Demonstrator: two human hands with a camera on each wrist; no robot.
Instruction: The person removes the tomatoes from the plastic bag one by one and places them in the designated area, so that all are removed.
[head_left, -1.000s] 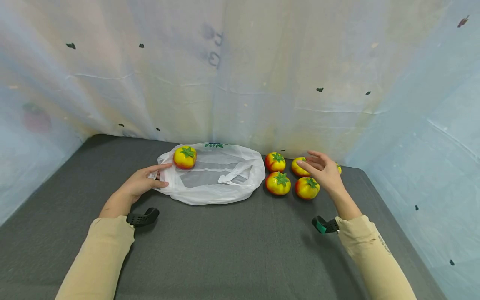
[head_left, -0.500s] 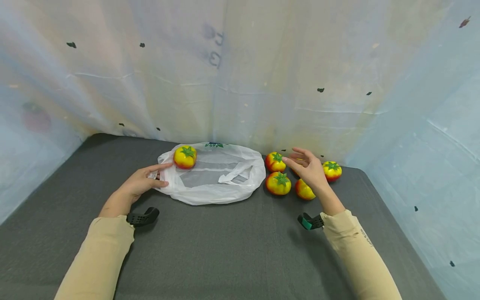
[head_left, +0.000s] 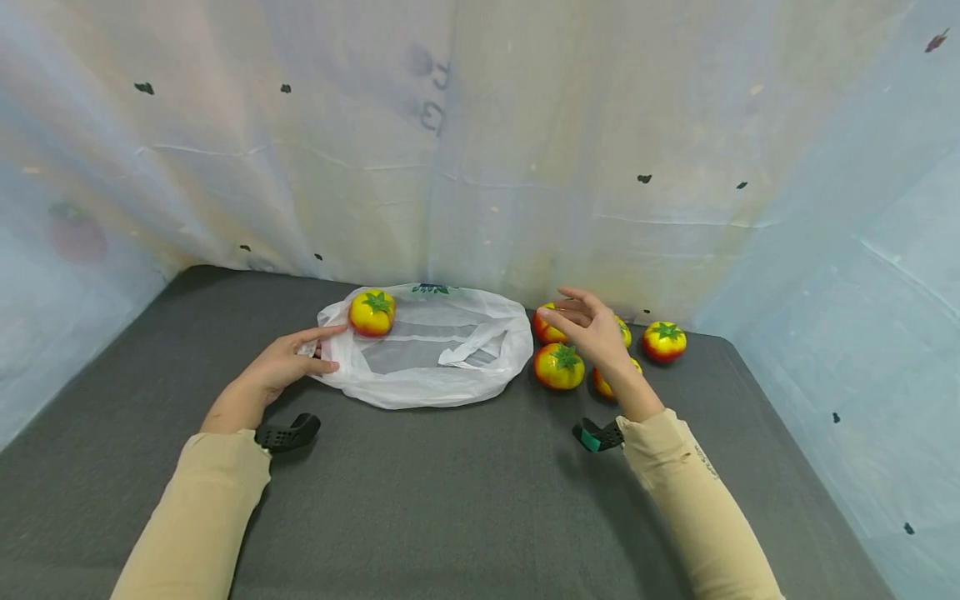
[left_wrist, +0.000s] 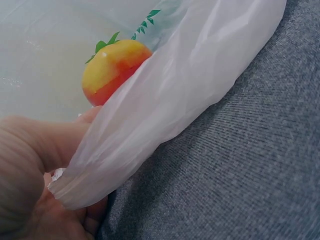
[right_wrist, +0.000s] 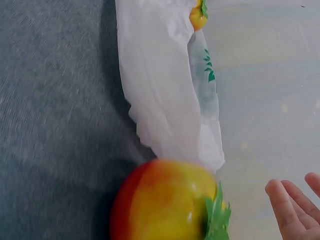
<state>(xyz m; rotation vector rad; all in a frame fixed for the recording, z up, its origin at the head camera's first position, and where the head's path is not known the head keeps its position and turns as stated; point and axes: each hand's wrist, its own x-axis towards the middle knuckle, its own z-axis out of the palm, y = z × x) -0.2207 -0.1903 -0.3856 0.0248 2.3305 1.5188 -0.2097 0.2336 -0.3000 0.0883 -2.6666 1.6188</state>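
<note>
A white plastic bag [head_left: 427,393] lies on the grey cloth with its mouth spread wide. My left hand [head_left: 288,364] pinches its left edge between thumb and fingers. One yellow-and-red tomato [head_left: 371,314] with a green leafy top sits at the bag's left side, near those fingertips. Over the tomatoes right of the bag hovers my right hand [head_left: 595,335], fingers loosely extended and holding nothing. It partly hides the back-left tomato [head_left: 543,328] in the head view. The front-left tomato [head_left: 558,367] shows large in the right wrist view.
Two more tomatoes, the front one [head_left: 603,385] and a back one [head_left: 625,332], are partly covered by the right hand and wrist. Another tomato [head_left: 663,342] stands apart at the far right. A pale sheet [head_left: 480,167] hangs behind the grey tabletop [head_left: 420,508].
My right hand has moved left across the tomatoes toward the bag, uncovering the far-right tomato. The left hand, the bag and the tomatoes have stayed in place.
</note>
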